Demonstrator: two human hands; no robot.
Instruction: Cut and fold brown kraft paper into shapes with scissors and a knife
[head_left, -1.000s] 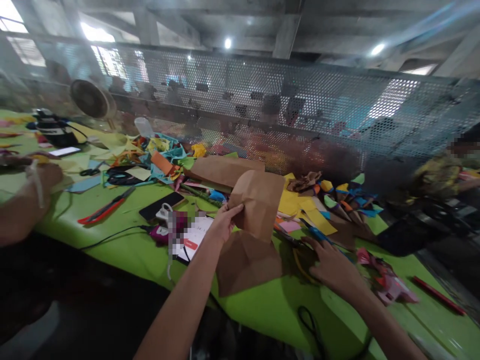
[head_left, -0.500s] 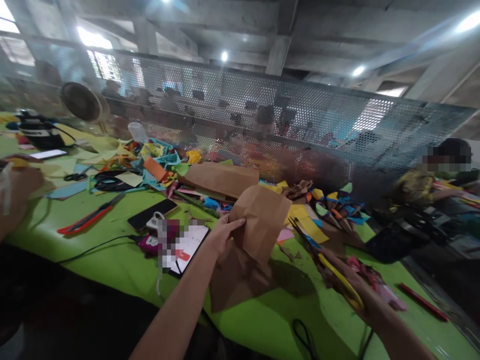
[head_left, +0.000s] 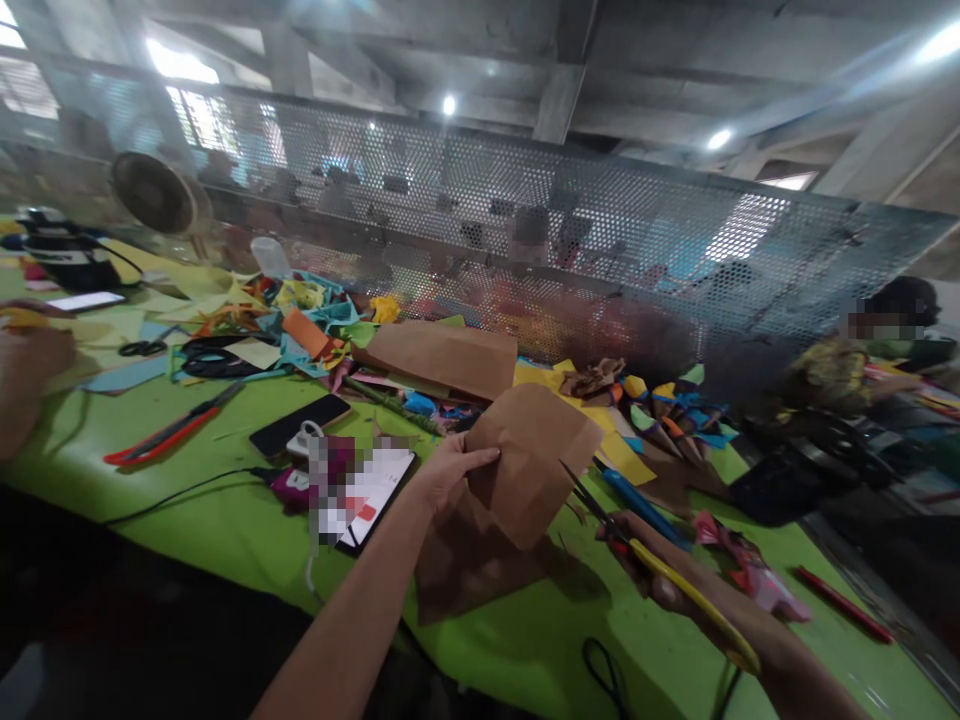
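My left hand pinches the left edge of a folded brown paper sheet and holds it tilted above the green table. A second piece of brown paper lies under it. My right hand grips yellow-handled scissors. Their dark blades point up and left, close to the sheet's right edge.
Coloured paper scraps are piled behind the sheet, with a brown paper bag. A phone, a lit tablet, cables and red-handled cutters lie to the left. Another person's hand is at far left. A person sits at right.
My right hand picked the scissors up from the table and brought them toward the brown sheet. My left hand tilted the sheet lower and rightward.
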